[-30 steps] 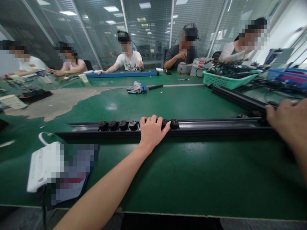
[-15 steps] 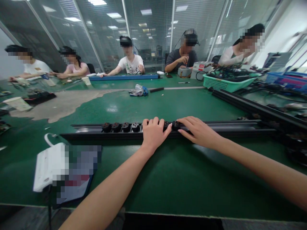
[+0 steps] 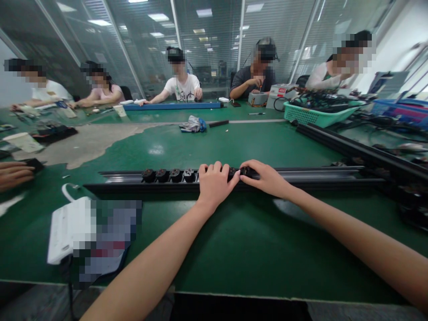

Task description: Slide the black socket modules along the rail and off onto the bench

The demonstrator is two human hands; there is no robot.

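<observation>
A long black metal channel [image 3: 321, 177] lies across the table in front of me. Several round black socket modules [image 3: 162, 175] sit in a row along its trough. My left hand [image 3: 214, 183] is closed over the middle of the row, fingers curled across the far side and thumb pointing right; it hides the sockets beneath it. Just to its right, my right hand [image 3: 264, 178] grips another black socket module [image 3: 245, 171] between thumb and fingers, inside the channel. The left thumb tip and right fingertips nearly meet.
A white box with a cable [image 3: 72, 229] and a flat blurred-out item [image 3: 112, 240] lie at the near left. Another black channel [image 3: 361, 149] slants at the right, below a green basket [image 3: 310, 117] of cables. A co-worker's hand [image 3: 15, 174] reaches in at the left edge.
My right hand has shifted slightly left and closed its fingers round the end socket module. My left hand has stayed put. A co-worker's hand has appeared at the left edge.
</observation>
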